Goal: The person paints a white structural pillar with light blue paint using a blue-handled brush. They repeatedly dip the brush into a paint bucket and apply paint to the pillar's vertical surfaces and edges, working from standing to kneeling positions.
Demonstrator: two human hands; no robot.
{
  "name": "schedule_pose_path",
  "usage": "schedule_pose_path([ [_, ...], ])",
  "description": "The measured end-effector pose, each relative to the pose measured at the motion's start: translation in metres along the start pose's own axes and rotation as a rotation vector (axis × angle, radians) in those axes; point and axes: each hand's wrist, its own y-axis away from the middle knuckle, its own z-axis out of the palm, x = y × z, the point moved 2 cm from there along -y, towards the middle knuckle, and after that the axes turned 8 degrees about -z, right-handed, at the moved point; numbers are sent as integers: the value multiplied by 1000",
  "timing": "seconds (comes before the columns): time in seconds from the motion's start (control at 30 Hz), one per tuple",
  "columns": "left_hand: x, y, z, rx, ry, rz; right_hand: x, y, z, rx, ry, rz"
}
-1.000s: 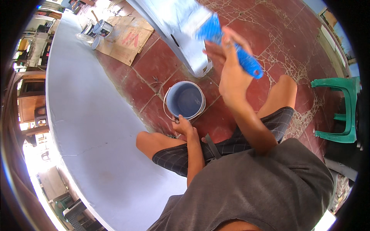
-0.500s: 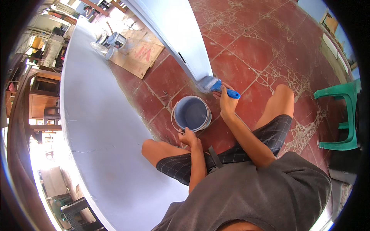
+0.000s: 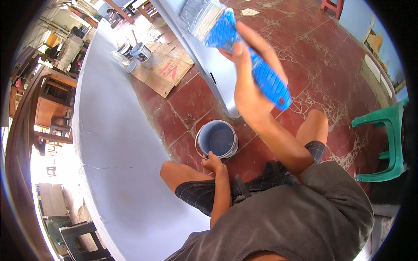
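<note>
Gripped by its blue handle, a wide paintbrush (image 3: 224, 32) is in my right hand (image 3: 257, 82), raised high and close to the camera. Its bristles are coated with pale paint and overlap the upper part of a light blue panel (image 3: 209, 69); whether they touch it I cannot tell. My left hand (image 3: 212, 162) is closed on the near rim of a small paint bucket (image 3: 201, 141), by its wire handle. The bucket is upright between my knees, with greyish-blue paint inside.
A long pale blue wall (image 3: 117, 139) runs along my left. Beyond the bucket, a flattened cardboard sheet (image 3: 167, 71) bears more paint containers (image 3: 141, 52). A green plastic stool (image 3: 387, 143) stands at the right on the red tiled floor (image 3: 178, 98). Far off is a red stool (image 3: 333, 6).
My right hand has lifted the paintbrush from the panel's lower end to high up, nearer the camera. The left hand stays at the bucket. The view has shifted slightly.
</note>
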Motion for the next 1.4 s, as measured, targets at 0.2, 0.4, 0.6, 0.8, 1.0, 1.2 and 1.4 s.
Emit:
schedule_pose_path([
  [0.2,5,2,0,49,0,-42,30,66,-35,-324,419,-296],
  [0.4,12,7,-1,78,-23,-51,49,134,-94,-570,532,-107],
  [0.6,19,9,6,52,64,-103,13,61,-58,-561,415,-191],
  [0.8,13,-8,6,59,93,-130,-18,-60,26,-314,343,-562],
  [1.0,14,-8,7,93,61,-91,-48,-144,89,-10,-107,-683],
  [1.2,14,-11,8,43,108,-111,0,-78,62,184,-303,96],
  [1.4,31,-1,2,81,13,-111,42,83,-27,278,-134,526],
])
